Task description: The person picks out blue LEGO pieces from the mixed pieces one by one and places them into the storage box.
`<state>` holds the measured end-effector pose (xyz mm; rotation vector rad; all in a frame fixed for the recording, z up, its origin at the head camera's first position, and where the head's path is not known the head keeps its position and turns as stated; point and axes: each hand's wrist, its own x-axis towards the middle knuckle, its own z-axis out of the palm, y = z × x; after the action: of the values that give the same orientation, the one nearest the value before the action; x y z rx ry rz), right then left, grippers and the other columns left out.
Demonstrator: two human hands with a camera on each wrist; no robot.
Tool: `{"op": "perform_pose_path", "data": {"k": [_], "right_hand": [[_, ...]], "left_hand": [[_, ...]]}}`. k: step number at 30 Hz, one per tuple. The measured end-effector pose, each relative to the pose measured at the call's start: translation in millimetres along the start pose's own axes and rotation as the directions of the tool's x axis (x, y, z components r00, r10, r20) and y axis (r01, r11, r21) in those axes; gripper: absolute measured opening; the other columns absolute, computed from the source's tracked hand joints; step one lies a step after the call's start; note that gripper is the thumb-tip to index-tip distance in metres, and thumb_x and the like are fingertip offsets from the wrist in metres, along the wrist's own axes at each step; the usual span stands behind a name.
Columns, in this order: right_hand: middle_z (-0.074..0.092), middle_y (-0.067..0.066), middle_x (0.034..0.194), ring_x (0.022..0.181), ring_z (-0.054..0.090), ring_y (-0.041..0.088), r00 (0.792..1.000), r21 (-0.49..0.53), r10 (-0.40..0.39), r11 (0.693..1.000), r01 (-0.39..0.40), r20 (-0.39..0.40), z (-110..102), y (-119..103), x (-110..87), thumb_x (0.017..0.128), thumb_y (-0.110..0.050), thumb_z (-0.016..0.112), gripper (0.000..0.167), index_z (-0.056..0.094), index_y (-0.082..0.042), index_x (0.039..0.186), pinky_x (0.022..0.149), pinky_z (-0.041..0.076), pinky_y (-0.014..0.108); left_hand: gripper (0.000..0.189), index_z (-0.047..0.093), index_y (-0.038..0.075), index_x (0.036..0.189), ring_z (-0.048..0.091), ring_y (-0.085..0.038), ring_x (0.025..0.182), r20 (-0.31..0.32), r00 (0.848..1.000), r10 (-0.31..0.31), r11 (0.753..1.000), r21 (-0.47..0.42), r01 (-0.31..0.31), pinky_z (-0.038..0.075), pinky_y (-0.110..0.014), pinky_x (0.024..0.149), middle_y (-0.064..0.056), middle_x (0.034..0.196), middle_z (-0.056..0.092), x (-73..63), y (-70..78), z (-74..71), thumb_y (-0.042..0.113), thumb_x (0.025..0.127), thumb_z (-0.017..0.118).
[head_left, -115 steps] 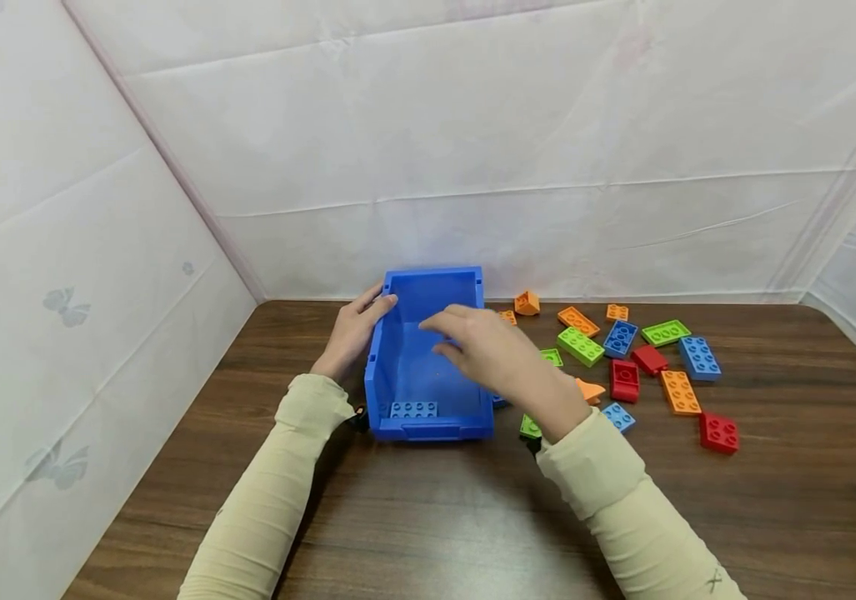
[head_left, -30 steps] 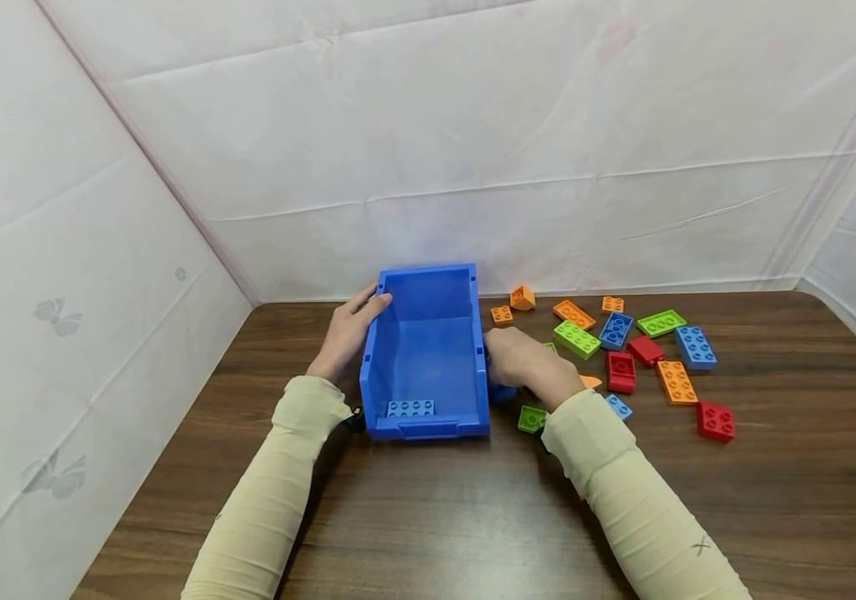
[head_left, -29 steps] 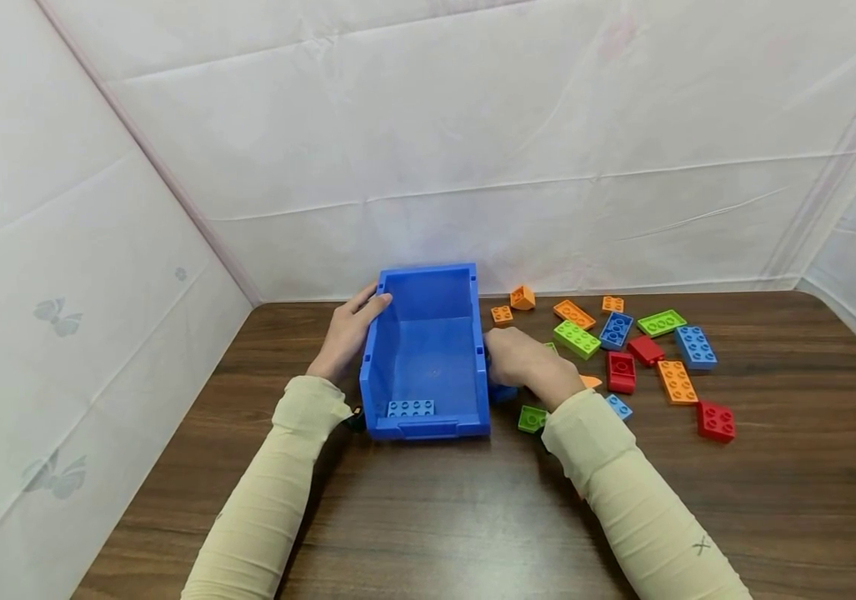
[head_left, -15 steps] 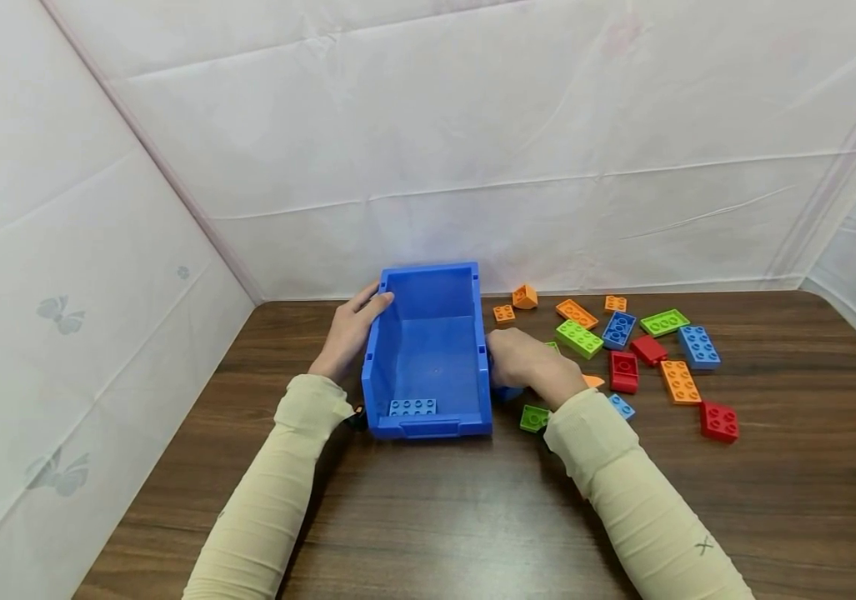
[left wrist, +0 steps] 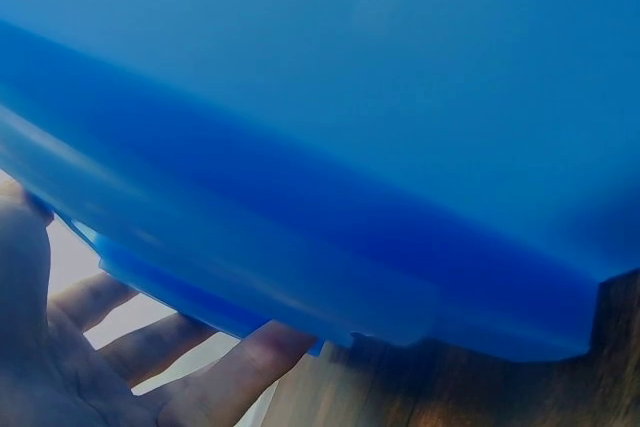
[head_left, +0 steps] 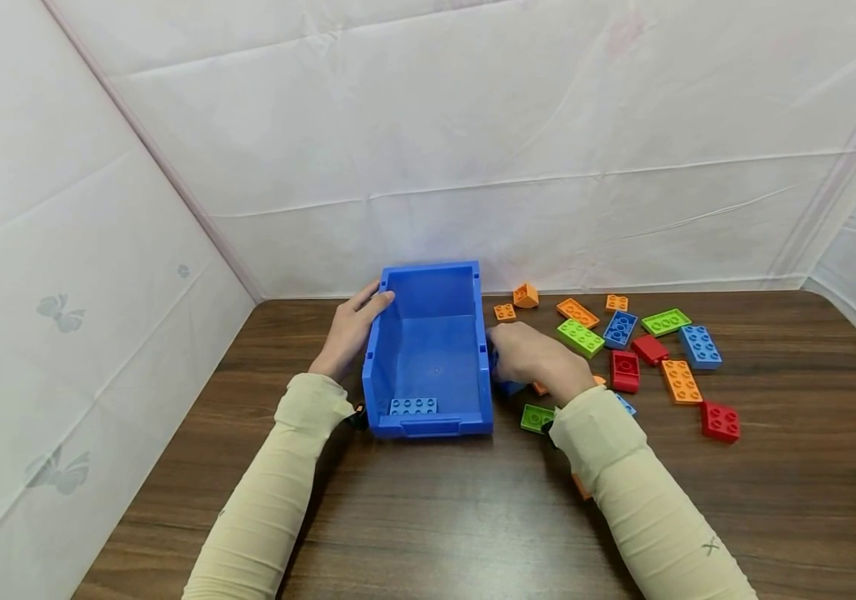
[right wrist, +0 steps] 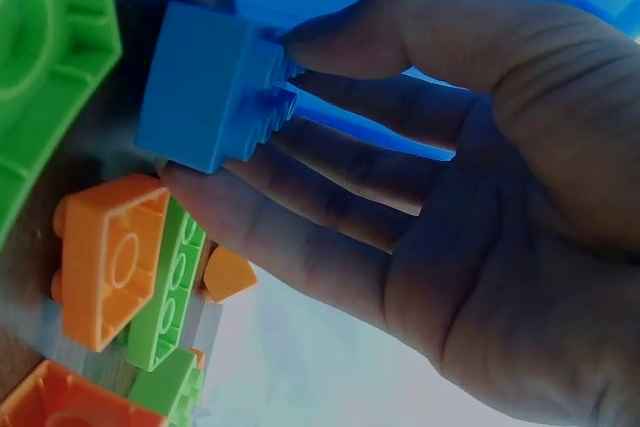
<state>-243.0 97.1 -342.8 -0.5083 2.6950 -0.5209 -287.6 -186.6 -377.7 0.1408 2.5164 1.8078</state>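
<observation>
A blue plastic storage bin (head_left: pixel 431 428) stands on the table, with a light blue eight-stud building brick (head_left: pixel 413 406) lying inside near its front lip. My left hand (head_left: pixel 347 333) holds the bin's left wall, thumb over the rim and fingers along the outside. Down beside the right wall is my right hand (head_left: pixel 536 358). In the right wrist view, thumb and fingers of that hand (right wrist: pixel 500 187) pinch a blue building brick (right wrist: pixel 195 87), the thumb at its studs. From the head this brick is mostly hidden by the hand.
Several loose bricks lie right of the bin: a green one (head_left: pixel 536 417) near the right wrist, a red one (head_left: pixel 720 422) farthest right, an orange one (head_left: pixel 681 382), a lime one (head_left: pixel 581 337) and a small orange one (head_left: pixel 504 312). White sheeting (head_left: pixel 428 167) rises behind the table.
My right hand was above the bin with its fingers spread; it has since come down outside the right wall to the blue brick. Lately it shifted only slightly. My left hand stays on the bin.
</observation>
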Motion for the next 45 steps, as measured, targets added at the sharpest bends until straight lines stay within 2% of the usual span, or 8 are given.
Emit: {"op": "perform_pose_path", "data": {"k": [3, 11, 18, 32, 38, 45], "right_hand": [[0.066, 0.018, 0.131, 0.1, 0.062, 0.029, 1.0, 0.007, 0.001, 1.0, -0.001, -0.006, -2.8, -0.2, -1.7, 0.098, -0.001, 0.068, 0.051, 0.056, 0.002, 0.148, 0.093, 0.055, 0.045], [0.066, 0.02, 0.134, 0.111, 0.064, 0.032, 0.998, -0.008, -0.032, 0.999, 0.032, -0.058, -11.6, -0.5, -8.4, 0.099, -0.003, 0.07, 0.05, 0.057, 0.002, 0.147, 0.103, 0.054, 0.052], [0.067, 0.021, 0.131, 0.111, 0.064, 0.033, 0.993, 0.006, -0.055, 0.998, 0.056, -0.109, -19.3, -1.0, -16.0, 0.099, -0.003, 0.069, 0.041, 0.064, 0.001, 0.139, 0.095, 0.057, 0.049], [0.067, 0.02, 0.133, 0.106, 0.064, 0.033, 0.979, 0.037, -0.078, 0.996, 0.087, -0.19, -30.8, -7.2, -33.6, 0.099, -0.002, 0.068, 0.039, 0.065, 0.0, 0.138, 0.085, 0.06, 0.043], [0.064, 0.022, 0.138, 0.107, 0.061, 0.035, 0.965, 0.035, -0.112, 0.992, 0.123, -0.238, -36.9, -8.1, -42.2, 0.099, -0.002, 0.068, 0.037, 0.067, 0.0, 0.136, 0.089, 0.057, 0.047], [0.064, 0.02, 0.14, 0.113, 0.059, 0.035, 0.953, 0.033, -0.131, 0.989, 0.146, -0.273, -43.2, -11.6, -50.0, 0.1, -0.004, 0.068, 0.037, 0.067, -0.001, 0.137, 0.093, 0.054, 0.05]], "left_hand": [[0.076, 0.038, 0.028, 0.167, 0.047, -0.044, 0.144, 0.0, 1.0, -0.003, 1.0, -0.004, 0.003, 0.045, -0.064, 0.11, -0.01, 0.166, 0.042, -0.8, 0.2, -0.1, 0.061, 0.103, 0.061], [0.075, 0.037, 0.029, 0.167, 0.046, -0.043, 0.145, 0.002, 1.0, -0.002, 1.0, -0.013, 0.003, 0.044, -0.063, 0.111, -0.009, 0.167, 0.041, -2.3, 0.3, -0.7, 0.061, 0.103, 0.061], [0.074, 0.039, 0.03, 0.166, 0.046, -0.042, 0.145, -0.001, 1.0, 0.001, 1.0, -0.006, -0.001, 0.043, -0.063, 0.112, -0.008, 0.166, 0.042, -2.6, 1.1, -0.9, 0.061, 0.103, 0.061], [0.076, 0.039, 0.031, 0.166, 0.045, -0.041, 0.146, -0.013, 1.0, -0.023, 1.0, 0.0, 0.023, 0.042, -0.063, 0.113, -0.006, 0.167, 0.041, -1.6, -0.5, 0.4, 0.064, 0.101, 0.061], [0.076, 0.04, 0.032, 0.166, 0.044, -0.037, 0.147, -0.02, 1.0, -0.024, 1.0, 0.002, 0.024, 0.042, -0.06, 0.114, -0.005, 0.166, 0.042, -0.2, -0.8, 1.4, 0.065, 0.101, 0.062], [0.075, 0.04, 0.031, 0.166, 0.044, -0.039, 0.147, -0.016, 1.0, -0.02, 1.0, -0.001, 0.02, 0.042, -0.061, 0.113, -0.005, 0.166, 0.042, -0.7, -0.5, 1.5, 0.064, 0.102, 0.061]]}}
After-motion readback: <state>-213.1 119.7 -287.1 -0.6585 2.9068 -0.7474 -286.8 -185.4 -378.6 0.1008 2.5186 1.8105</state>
